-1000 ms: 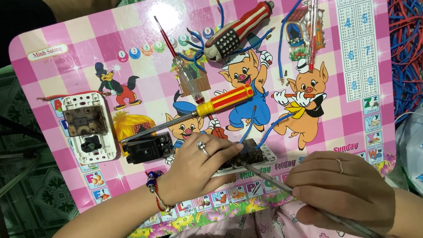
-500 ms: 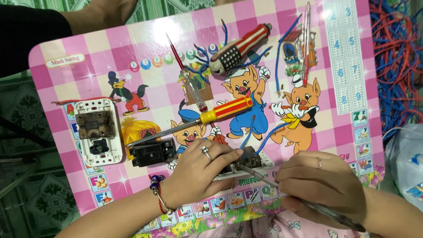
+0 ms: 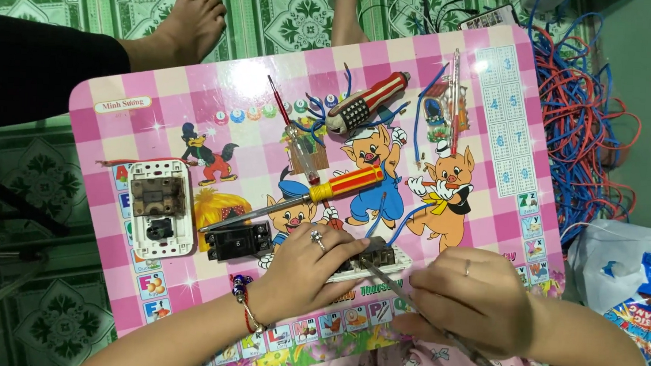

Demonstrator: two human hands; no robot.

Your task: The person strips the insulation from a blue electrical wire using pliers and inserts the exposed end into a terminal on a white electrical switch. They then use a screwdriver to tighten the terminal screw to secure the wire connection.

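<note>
Left hand (image 3: 303, 266): pressed flat on the white switch plate (image 3: 372, 260), pinning it to the counter (image 3: 254, 136); its grip is closed down over the plate's left end, likely to keep it from sliding.
Right hand (image 3: 474, 303): grip wrapped around a thin metal tool (image 3: 415, 304), held like a pen, tip angled into the plate just beside the left fingers.
Switch plate: at the counter's near edge, between both grips, a blue wire (image 3: 412, 212) rising from it.
Beyond the grips: a yellow-handled screwdriver (image 3: 303, 197) and a black switch module (image 3: 239, 241) lie just past the left hand, within easy reach.
Containers: a white switch box (image 3: 162, 209) well left of the grips, holding a brown and a black insert; a plastic bag (image 3: 621, 280) right of the right arm, contents unclear.
Off the counter: blue and red wires (image 3: 584, 121) heaped on the floor.
</note>
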